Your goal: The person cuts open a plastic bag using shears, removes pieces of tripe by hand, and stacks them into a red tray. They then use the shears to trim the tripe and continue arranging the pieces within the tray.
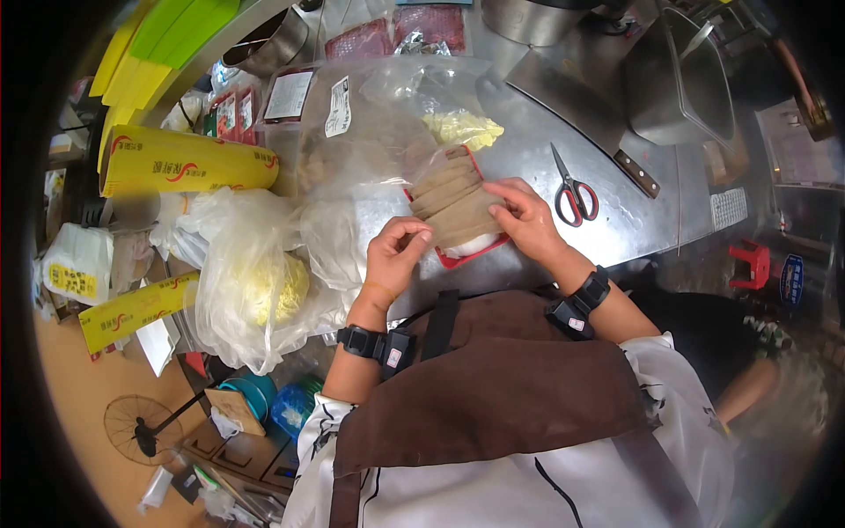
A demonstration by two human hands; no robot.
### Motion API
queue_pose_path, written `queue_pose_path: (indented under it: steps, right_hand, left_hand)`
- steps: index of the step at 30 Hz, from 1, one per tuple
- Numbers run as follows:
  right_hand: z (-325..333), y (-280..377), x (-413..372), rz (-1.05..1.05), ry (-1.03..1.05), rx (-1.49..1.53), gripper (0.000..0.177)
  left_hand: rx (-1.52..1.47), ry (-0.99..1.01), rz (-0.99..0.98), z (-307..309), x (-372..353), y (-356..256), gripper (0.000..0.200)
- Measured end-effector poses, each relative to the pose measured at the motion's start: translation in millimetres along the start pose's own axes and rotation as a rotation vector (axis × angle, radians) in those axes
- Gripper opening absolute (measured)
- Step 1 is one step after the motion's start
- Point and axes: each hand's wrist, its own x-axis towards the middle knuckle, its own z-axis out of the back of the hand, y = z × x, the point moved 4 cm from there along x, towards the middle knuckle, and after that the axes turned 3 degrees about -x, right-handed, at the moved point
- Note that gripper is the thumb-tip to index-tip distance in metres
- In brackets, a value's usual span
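A red tray (473, 256) lies on the steel table, filled with overlapping brown-grey slices (453, 198); something white shows at its near end. My left hand (396, 251) is at the tray's left side, thumb and fingertips pinched together at the edge of the slices; what they hold, if anything, is too small to tell. On the right, my right hand (528, 220) has its thumb and fingers at the slices' right edge, curled around it. Beyond the tray sits a clear plastic bag (370, 132), with pale yellow pieces (466, 129) beside it.
Scissors (574, 198) and a cleaver (572, 101) lie right of the tray. A steel container (678, 88) stands farther right. Yellow film boxes (189, 165) and a plastic bag of yellow food (273, 290) are at the left. A person's arm (748, 392) shows at the lower right.
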Motion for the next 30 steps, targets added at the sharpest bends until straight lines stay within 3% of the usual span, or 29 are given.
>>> queue_pose_path:
  steps: [4, 11, 16, 25, 28, 30]
  right_hand:
    - [-1.5, 2.9, -0.7, 0.013, -0.003, -0.037, 0.033]
    - [5.4, 13.7, -6.6, 0.143, -0.06, -0.142, 0.032]
    - [3.0, 6.0, -9.1, 0.113, -0.047, -0.109, 0.032]
    - [9.8, 18.1, -17.0, 0.213, -0.069, -0.122, 0.028]
    - [15.2, 12.4, -19.7, 0.148, -0.03, -0.107, 0.027]
    - [14.9, 8.8, -22.3, 0.109, 0.001, -0.102, 0.026]
  left_hand:
    - [0.027, -0.034, 0.098, -2.2, -0.3, 6.0, 0.015]
    - [-0.002, -0.016, 0.018, -6.0, -0.2, 10.7, 0.018]
    - [0.101, 0.002, 0.037, -7.3, -4.9, 6.4, 0.02]
    - [0.107, 0.084, -0.186, -9.0, -6.8, 0.2, 0.02]
    - [-0.011, 0.087, 0.042, -11.6, -7.6, 0.6, 0.014]
    - [0.458, 0.002, -0.109, -14.6, -5.3, -23.9, 0.014]
